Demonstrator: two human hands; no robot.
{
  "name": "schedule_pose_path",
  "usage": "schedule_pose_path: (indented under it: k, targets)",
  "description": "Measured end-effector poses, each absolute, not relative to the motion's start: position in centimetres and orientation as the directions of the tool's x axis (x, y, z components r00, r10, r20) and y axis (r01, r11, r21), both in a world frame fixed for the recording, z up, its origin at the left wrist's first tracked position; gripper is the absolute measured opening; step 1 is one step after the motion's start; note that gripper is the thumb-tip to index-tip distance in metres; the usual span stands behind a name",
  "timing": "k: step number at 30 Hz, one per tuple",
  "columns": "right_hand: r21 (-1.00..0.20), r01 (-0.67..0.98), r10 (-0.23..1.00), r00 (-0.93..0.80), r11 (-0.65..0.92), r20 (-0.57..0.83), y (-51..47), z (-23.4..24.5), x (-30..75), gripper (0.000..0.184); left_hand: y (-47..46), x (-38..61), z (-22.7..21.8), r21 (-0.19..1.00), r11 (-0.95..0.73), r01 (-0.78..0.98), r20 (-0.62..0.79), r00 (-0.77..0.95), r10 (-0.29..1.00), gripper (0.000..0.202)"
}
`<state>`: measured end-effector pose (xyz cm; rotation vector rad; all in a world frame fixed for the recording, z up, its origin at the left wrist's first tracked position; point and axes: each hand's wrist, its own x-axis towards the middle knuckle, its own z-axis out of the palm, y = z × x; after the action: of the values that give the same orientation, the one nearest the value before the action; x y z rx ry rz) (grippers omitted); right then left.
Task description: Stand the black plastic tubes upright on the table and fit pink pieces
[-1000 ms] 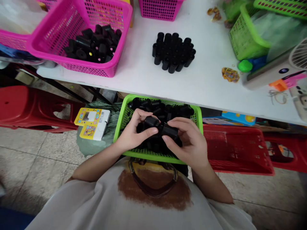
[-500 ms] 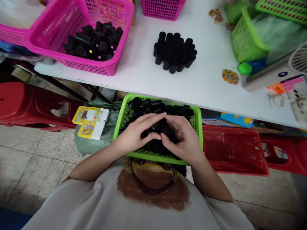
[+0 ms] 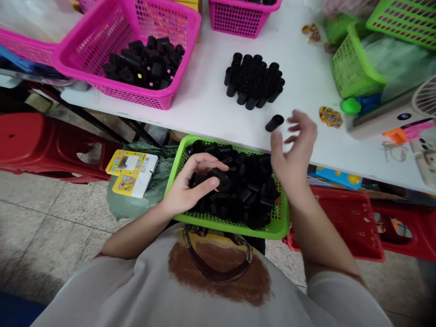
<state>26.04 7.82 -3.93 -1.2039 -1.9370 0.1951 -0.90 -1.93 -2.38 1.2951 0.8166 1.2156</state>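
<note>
My left hand is curled over the green basket, its thumb and fingers around a short black cylindrical part. Whether a second piece sits in the palm I cannot tell. At the table's front edge my right hand has its fingers apart and nothing in them. Just left of those fingertips is a single black tube on the white table. Behind it, several similar black tubes stand upright in a tight cluster. Loose black parts fill the basket at my lap.
A pink basket with more black parts stands at the table's left. To the right are a green basket, a handheld fan and small yellow pieces. A red crate and red stool flank me below.
My hands were together over the basket; now they are apart. The right has moved up and right to the table, where a lone black tube now appears near the cluster. The view shifted slightly.
</note>
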Motion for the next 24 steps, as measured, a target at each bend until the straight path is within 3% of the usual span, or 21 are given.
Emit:
schedule_pose_path:
  k: [3,6,8,11,14,24]
  targets:
    - [-0.514,0.463,0.691,-0.445,0.722,0.57,1.2,-1.5,21.9,0.05,-2.2,-0.3,-2.5,0.958,0.027,-0.284,0.042,0.234,0.971,0.038]
    - [-0.448,0.469,0.642,-0.443,0.761,0.626,-2.3,-0.4,20.0,0.044,-2.3,0.4,-2.3,0.892,0.205,-0.402,-0.091,0.284,0.954,0.04]
    - [-0.534,0.492,0.718,-0.351,0.687,0.601,-2.9,-0.2,20.1,0.04,-2.0,0.8,-2.1,0.834,0.261,-0.486,-0.118,0.304,0.945,0.044]
    - [-0.764,0.384,0.853,-0.171,0.518,0.493,-3.4,-0.4,20.6,0.032,-1.6,1.3,-2.0,0.817,0.248,-0.52,-0.129,0.254,0.959,0.047]
    - [-0.884,0.216,0.91,-0.12,0.414,0.397,-4.1,-0.9,20.4,0.029,-1.5,1.9,-2.2,0.856,0.24,-0.457,-0.134,0.251,0.959,0.051]
    - [-0.937,0.031,0.928,-0.154,0.348,0.34,-4.6,-1.7,20.0,0.04,-2.1,1.9,-2.8,0.902,0.162,-0.401,-0.016,0.343,0.939,0.048]
